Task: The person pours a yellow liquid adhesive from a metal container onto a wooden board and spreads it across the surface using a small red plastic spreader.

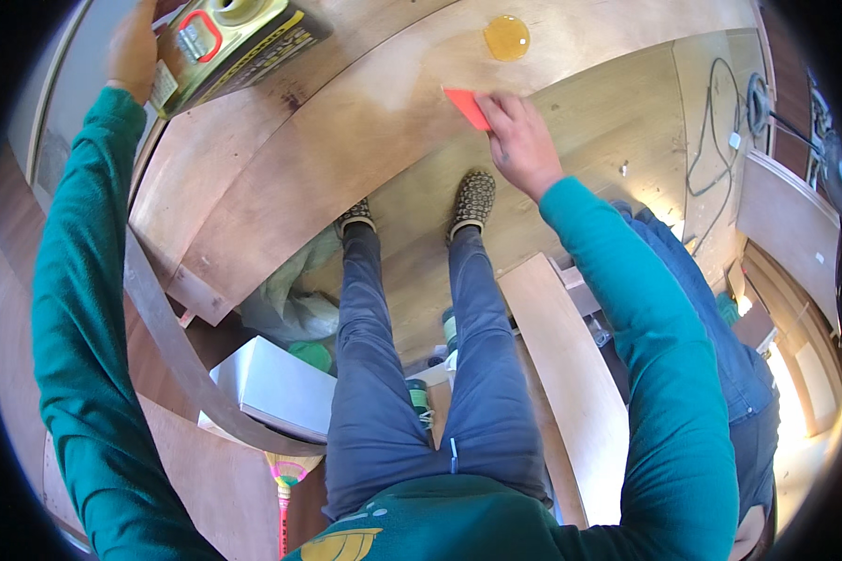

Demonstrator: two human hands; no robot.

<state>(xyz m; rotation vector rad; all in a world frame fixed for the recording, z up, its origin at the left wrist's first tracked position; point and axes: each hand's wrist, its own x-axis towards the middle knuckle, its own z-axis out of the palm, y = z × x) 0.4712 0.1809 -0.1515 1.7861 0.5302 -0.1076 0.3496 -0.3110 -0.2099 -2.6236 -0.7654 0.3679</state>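
Note:
A curved wooden panel (346, 131) lies across the upper part of the view. On it sits a round amber puddle (507, 38) of liquid that looks like glue. My right hand (524, 140) pinches a flat orange-red scraper (466, 107), held over the panel's near edge, below and left of the puddle. At the upper left is a gold and black metal can (239, 47) with a red handle and round spout. My left hand (133, 58) is against or beside the can's left side; its fingers are blurred and partly cut off at the top edge.
Patterned shoes (473, 198) stand on the wooden floor below the panel. A white box (276, 388), a broom (288, 467) and a plastic bag (295, 299) are at lower left. A long board (571, 374) leans by my right leg. Another person's blue-clothed body (720, 346) is close at right; a cable (706, 159) lies beyond.

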